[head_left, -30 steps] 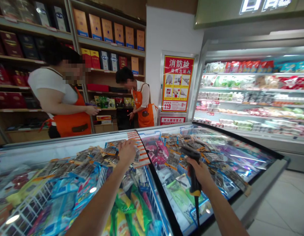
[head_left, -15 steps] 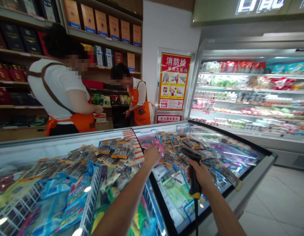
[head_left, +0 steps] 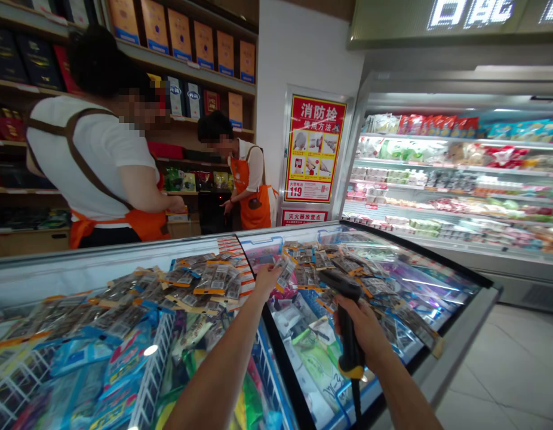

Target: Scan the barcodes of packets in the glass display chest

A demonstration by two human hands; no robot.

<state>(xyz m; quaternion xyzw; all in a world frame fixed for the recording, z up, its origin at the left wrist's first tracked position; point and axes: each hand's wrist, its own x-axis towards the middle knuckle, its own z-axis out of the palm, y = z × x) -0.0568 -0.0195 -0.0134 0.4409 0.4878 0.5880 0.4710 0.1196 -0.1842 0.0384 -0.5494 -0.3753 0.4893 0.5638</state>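
My right hand [head_left: 361,328] is wrapped round the grip of a black and yellow barcode scanner [head_left: 349,334], its cable hanging down. The scanner's head points left, towards my left hand. Between the fingers of my left hand [head_left: 268,279] is a small snack packet [head_left: 286,270] with an orange edge and a pale printed label, held up over the freezer's glass top. Many similar packets [head_left: 218,276] lie in a spread pile on the glass to the left. More packets [head_left: 348,263] are scattered behind and to the right of the scanner.
Under the glass of the chest freezer [head_left: 276,340] are wire baskets [head_left: 146,370] of bagged goods. Two people in orange aprons [head_left: 140,224] stand behind it by the shelves. A lit refrigerated display [head_left: 455,158] stands at the back right; tiled floor [head_left: 504,358] lies at right.
My left hand has come up slightly and now shows a packet, label visible, in its fingers. The scanner has shifted slightly left. The view has moved a little.
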